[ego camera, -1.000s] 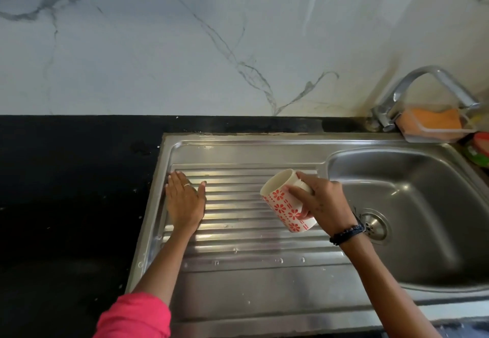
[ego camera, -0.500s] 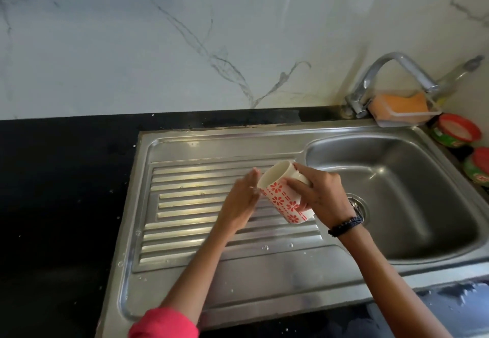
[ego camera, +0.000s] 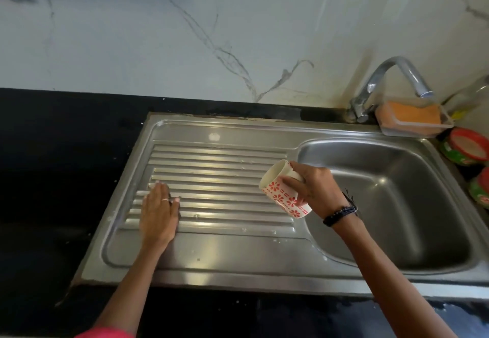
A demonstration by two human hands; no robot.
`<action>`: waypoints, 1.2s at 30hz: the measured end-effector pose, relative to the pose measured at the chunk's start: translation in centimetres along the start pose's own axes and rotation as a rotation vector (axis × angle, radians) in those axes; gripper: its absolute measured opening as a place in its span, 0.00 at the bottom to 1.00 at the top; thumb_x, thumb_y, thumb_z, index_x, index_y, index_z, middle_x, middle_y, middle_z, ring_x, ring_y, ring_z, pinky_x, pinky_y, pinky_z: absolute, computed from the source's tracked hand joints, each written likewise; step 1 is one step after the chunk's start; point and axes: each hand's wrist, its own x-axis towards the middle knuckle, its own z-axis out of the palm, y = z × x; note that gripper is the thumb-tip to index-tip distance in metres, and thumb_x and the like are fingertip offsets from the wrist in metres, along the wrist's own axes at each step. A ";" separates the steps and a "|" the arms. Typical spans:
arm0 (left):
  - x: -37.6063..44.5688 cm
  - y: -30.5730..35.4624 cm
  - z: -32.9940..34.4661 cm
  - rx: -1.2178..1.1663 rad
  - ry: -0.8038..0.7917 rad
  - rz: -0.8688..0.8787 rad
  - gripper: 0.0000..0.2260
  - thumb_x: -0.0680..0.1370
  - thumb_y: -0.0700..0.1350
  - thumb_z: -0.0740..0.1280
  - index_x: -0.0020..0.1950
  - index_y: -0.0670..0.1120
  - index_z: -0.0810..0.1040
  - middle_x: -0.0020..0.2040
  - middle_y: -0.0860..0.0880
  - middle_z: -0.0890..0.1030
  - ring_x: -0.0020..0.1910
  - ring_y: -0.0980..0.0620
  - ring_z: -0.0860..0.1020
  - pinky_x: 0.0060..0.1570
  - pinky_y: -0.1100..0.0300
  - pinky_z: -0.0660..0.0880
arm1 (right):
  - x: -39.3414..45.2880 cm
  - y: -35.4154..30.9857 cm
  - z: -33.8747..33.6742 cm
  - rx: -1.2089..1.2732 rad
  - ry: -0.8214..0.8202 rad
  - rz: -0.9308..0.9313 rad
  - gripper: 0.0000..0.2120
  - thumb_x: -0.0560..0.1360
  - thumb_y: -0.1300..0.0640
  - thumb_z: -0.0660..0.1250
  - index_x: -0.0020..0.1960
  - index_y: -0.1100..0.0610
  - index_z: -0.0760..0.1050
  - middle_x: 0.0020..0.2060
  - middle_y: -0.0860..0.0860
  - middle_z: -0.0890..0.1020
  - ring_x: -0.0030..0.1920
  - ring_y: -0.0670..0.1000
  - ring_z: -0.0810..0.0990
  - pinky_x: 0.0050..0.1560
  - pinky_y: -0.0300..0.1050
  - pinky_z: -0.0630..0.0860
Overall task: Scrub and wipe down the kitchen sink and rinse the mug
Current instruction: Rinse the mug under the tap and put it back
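A steel sink takes up the middle of the view, with a ribbed drainboard on the left and a basin on the right. My right hand grips a white mug with red flower prints. The mug is tilted on its side with its mouth toward the upper left, above the edge between drainboard and basin. My left hand lies flat, palm down, on the left part of the ribs. A dark patch shows beside its thumb; I cannot tell if it is a pad or shadow.
A curved tap stands at the back right, its spout over a clear tray holding an orange sponge. Two red-and-green tubs and a bottle crowd the right edge. Black countertop runs left of the sink; the marble wall is behind.
My left hand went from the drainboard's left to touch the mug, then back to the left ribs, lying flat. The mug stays tilted in my right hand.
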 end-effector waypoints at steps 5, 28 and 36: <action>-3.3 10.1 4.6 0.034 -0.069 0.244 0.28 0.79 0.55 0.37 0.76 0.42 0.47 0.75 0.46 0.44 0.75 0.50 0.45 0.73 0.54 0.42 | -2.0 3.3 -2.4 -0.098 -0.039 -0.043 0.12 0.77 0.50 0.63 0.51 0.60 0.75 0.42 0.55 0.83 0.33 0.48 0.79 0.32 0.34 0.74; -7.9 5.5 1.4 0.068 -0.007 -0.250 0.28 0.82 0.52 0.51 0.76 0.38 0.49 0.76 0.39 0.50 0.76 0.43 0.48 0.74 0.48 0.45 | -1.1 -0.9 -2.7 -0.235 -0.341 -0.312 0.18 0.78 0.47 0.60 0.54 0.62 0.76 0.50 0.58 0.81 0.49 0.55 0.80 0.49 0.48 0.77; -6.5 14.2 4.9 -0.007 -0.286 0.377 0.30 0.78 0.61 0.39 0.76 0.48 0.39 0.74 0.54 0.37 0.74 0.59 0.37 0.75 0.57 0.41 | -1.1 -0.8 -2.7 -0.267 -0.126 -0.088 0.22 0.79 0.43 0.56 0.47 0.61 0.77 0.42 0.55 0.82 0.42 0.53 0.80 0.43 0.45 0.77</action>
